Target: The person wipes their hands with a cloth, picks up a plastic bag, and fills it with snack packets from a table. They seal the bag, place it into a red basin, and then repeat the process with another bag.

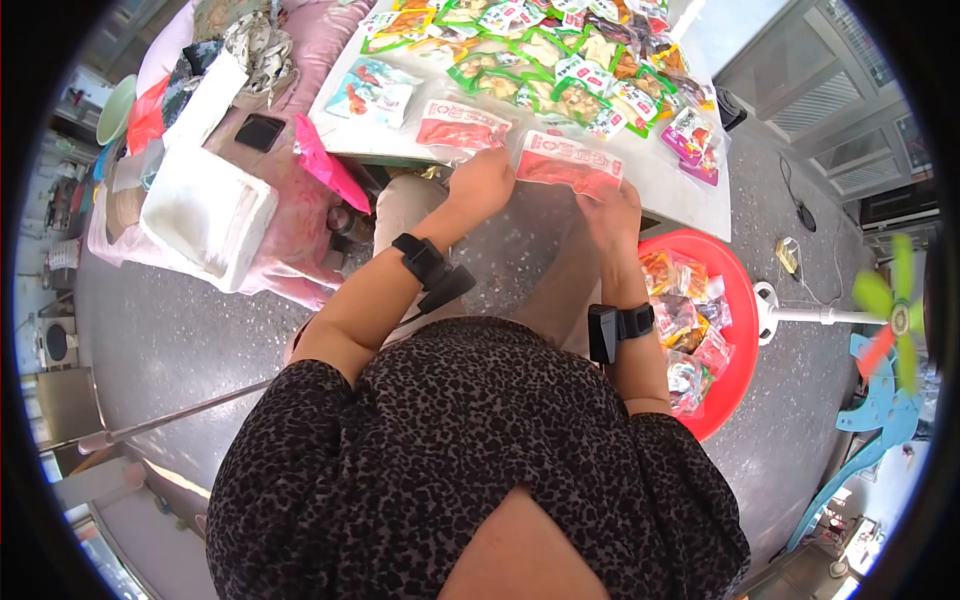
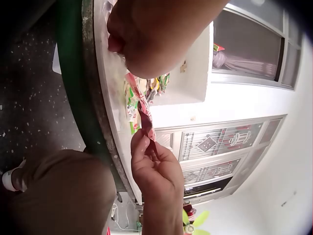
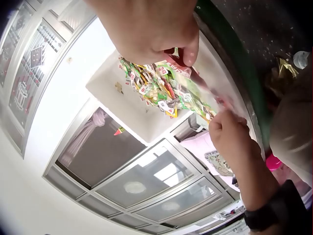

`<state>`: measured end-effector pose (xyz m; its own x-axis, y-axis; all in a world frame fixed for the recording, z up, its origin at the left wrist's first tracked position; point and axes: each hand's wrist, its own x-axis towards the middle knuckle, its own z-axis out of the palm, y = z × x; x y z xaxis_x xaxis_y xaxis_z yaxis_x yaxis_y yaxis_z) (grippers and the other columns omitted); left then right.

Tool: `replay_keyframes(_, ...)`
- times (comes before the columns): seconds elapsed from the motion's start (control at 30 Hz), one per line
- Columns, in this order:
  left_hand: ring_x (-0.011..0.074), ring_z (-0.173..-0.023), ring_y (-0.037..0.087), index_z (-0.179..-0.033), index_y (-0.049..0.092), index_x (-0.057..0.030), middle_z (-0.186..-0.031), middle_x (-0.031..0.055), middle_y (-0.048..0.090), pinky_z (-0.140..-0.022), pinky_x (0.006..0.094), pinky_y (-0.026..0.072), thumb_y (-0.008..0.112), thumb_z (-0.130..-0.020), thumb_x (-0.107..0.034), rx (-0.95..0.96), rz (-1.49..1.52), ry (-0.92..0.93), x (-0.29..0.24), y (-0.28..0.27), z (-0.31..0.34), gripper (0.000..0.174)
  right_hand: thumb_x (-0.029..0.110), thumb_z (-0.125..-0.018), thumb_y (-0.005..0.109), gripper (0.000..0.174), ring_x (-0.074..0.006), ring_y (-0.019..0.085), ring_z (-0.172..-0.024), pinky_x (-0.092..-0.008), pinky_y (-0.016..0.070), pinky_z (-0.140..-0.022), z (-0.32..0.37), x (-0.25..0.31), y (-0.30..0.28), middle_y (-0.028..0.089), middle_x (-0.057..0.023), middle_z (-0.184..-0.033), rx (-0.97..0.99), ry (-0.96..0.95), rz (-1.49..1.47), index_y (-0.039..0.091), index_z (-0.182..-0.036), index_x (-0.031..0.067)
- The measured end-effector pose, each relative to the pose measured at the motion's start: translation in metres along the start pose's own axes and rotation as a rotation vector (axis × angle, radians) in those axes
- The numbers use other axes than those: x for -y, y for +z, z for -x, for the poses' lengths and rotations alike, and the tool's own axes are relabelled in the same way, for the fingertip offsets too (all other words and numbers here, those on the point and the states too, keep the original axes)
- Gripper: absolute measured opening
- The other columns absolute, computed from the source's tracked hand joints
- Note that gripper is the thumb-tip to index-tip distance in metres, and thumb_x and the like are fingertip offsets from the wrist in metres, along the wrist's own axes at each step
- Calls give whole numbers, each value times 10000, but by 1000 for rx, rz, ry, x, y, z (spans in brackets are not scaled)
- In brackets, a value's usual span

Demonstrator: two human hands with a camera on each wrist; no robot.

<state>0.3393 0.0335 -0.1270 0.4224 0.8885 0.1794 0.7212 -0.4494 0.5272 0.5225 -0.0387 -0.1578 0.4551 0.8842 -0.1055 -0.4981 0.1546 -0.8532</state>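
Left hand and right hand, each pinching one end of flat, glossy red packet

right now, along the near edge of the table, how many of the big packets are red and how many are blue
red packets: 2, the lying red packet and the held red packet, pinched by the left hand and the right hand
blue packets: 1, the blue packet
total: 3

Speckled grey floor, white table, standing fan, glazed doors.
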Motion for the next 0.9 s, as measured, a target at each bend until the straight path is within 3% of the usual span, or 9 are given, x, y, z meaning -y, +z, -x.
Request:
replay_keyframes(0.13, 339, -692, 519, -767, 475, -30, -753, 167, 526, -606, 424, 419, 442, -733, -173, -22, -38, 62, 0, 0, 4, 151, -40, -717, 440, 285, -236, 567, -728, -333, 486, -580, 9, 9, 15, 530, -141, -884, -20, 146, -169, 363, -989, -3)
replay_keyframes(0.57, 310, -647, 539, -773, 490, -40, -747, 139, 519, -570, 397, 442, 476, -686, -128, -65, -189, 199, -1, -6, 12, 125, -88, -709, 410, 235, -235, 558, -774, -356, 479, -647, -13, -12, 13, 529, -148, -900, 2, 180, -285, 403, -936, -26)
replay_keyframes(0.77, 301, -648, 544, -815, 510, -51, -738, 128, 525, -580, 384, 449, 471, -686, -129, -222, -96, 291, -6, -6, 11, 156, -56, -728, 411, 233, -245, 550, -800, -370, 465, -710, -2, -30, 53, 529, -145, -906, 80, 260, -359, 409, -959, -30)
replay_keyframes(0.83, 298, -647, 545, -811, 512, -57, -734, 124, 526, -577, 383, 449, 473, -688, -138, -170, -130, 275, -6, -4, 11, 152, -27, -744, 415, 219, -247, 547, -804, -373, 459, -724, 4, -32, 65, 530, -137, -894, 112, 316, -389, 410, -963, -33)
replay_keyframes(0.9, 296, -650, 546, -806, 512, -62, -735, 121, 527, -575, 383, 449, 478, -689, -149, -142, -147, 263, -5, -5, 13, 150, 54, -765, 441, 172, -210, 539, -743, -318, 457, -647, -7, -51, 62, 527, -105, -842, 254, 260, -22, 440, -921, -16)
